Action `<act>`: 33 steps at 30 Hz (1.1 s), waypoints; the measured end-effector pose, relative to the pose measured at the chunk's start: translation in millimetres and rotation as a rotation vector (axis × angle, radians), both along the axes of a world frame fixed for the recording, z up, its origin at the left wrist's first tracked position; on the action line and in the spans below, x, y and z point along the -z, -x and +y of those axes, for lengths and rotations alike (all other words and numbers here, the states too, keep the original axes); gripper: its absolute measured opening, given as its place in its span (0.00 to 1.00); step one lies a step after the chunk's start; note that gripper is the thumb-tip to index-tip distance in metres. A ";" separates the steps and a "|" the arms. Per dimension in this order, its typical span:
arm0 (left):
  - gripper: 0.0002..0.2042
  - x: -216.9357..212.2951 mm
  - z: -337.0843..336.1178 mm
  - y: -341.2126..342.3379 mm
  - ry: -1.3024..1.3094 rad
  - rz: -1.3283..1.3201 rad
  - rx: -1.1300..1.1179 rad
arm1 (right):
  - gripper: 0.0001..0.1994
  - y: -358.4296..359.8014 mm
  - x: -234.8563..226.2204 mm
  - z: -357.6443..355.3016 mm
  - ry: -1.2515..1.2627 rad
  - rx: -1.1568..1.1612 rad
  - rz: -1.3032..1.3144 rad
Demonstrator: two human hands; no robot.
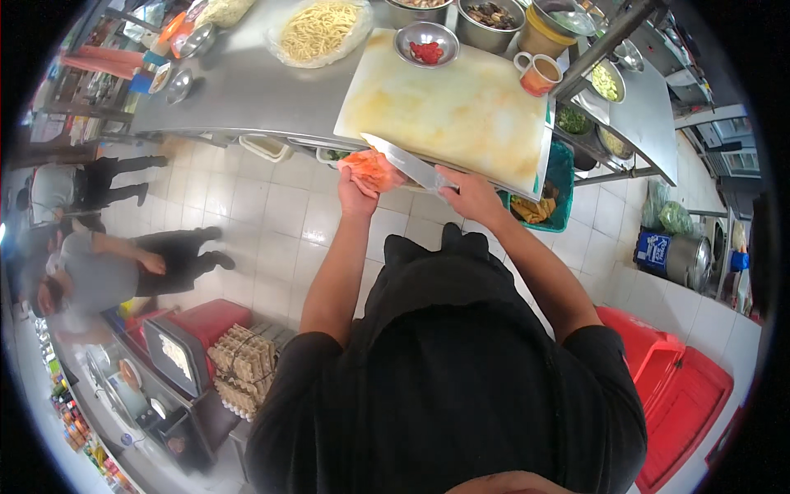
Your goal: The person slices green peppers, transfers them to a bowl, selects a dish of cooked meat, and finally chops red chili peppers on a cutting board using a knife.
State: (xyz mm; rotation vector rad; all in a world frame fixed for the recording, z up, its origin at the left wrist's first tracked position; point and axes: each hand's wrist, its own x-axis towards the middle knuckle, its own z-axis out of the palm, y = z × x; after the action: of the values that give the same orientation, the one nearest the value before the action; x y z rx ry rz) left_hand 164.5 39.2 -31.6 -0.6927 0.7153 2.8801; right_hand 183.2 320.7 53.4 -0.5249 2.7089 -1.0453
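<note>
My left hand (359,196) is closed around a crumpled orange-pink bundle (369,170), partly see-through like a plastic bag; its contents cannot be made out. My right hand (474,198) grips the handle end of a broad kitchen knife (409,165). The blade points up and left, lying across the bundle's right side. Both hands are just off the near edge of a stained white cutting board (444,107). On the board's far side stand a steel bowl (425,45) with red pieces in it and a mug (539,74).
A bag of noodles (317,33) lies on the steel table (222,99). Pots (491,26) line the back. Under the board's right corner is a green bin (564,185). Two people (107,263) stand at left; egg trays (243,362) and a red cooler (675,387) flank me.
</note>
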 end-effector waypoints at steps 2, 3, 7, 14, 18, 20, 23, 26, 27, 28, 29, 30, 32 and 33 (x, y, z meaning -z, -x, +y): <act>0.27 -9.3 -4.3 -1.9 -0.024 0.056 0.002 | 0.25 -7.2 -8.2 -8.7 0.002 0.034 -0.035; 0.27 -9.7 -5.4 -0.5 -0.026 0.095 0.001 | 0.25 -10.5 -5.3 -11.8 0.017 0.052 -0.020; 0.27 -10.0 -11.6 5.3 -0.119 0.067 -0.092 | 0.25 -19.3 -15.8 -28.9 0.088 0.067 -0.064; 0.28 -28.5 -17.0 10.0 -0.174 0.038 -0.165 | 0.24 -36.2 -2.1 -47.7 0.246 0.090 0.126; 0.28 -50.2 -11.7 17.5 -0.199 0.111 -0.158 | 0.23 -19.9 22.9 -58.1 0.209 0.150 0.257; 0.28 -53.3 -4.1 27.4 -0.224 0.139 -0.142 | 0.23 -17.6 41.5 -56.8 0.145 0.141 0.307; 0.28 -72.8 5.2 33.6 -0.191 0.084 -0.102 | 0.23 -32.0 59.1 -52.6 0.080 0.135 0.307; 0.28 -32.9 -12.2 26.3 -0.188 0.078 -0.177 | 0.23 -63.2 43.8 -25.9 -0.026 0.062 0.239; 0.28 -22.6 -18.3 24.5 -0.188 0.083 -0.190 | 0.23 -73.3 37.1 -12.5 -0.016 0.068 0.163; 0.28 -16.7 -22.8 24.9 -0.188 0.090 -0.202 | 0.24 -82.1 31.4 2.3 -0.007 0.077 0.088; 0.28 -17.7 -23.0 23.3 -0.186 0.096 -0.177 | 0.24 -86.4 29.2 16.6 -0.003 0.089 0.009; 0.28 -17.6 -22.7 22.9 -0.183 0.071 -0.183 | 0.24 -82.7 30.4 31.2 0.029 0.130 0.039; 0.28 -18.4 -23.5 22.4 -0.171 0.022 -0.200 | 0.25 -69.5 33.3 52.1 0.096 0.206 0.103; 0.28 -10.6 -31.4 18.7 -0.175 0.052 -0.203 | 0.25 -51.7 10.8 51.5 0.128 0.333 -0.152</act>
State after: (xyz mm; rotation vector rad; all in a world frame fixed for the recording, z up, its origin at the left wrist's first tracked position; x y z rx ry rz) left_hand 145.9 7.9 -21.0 -0.7068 0.4125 3.1062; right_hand 234.9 372.2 42.7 -0.0059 2.6606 -1.2867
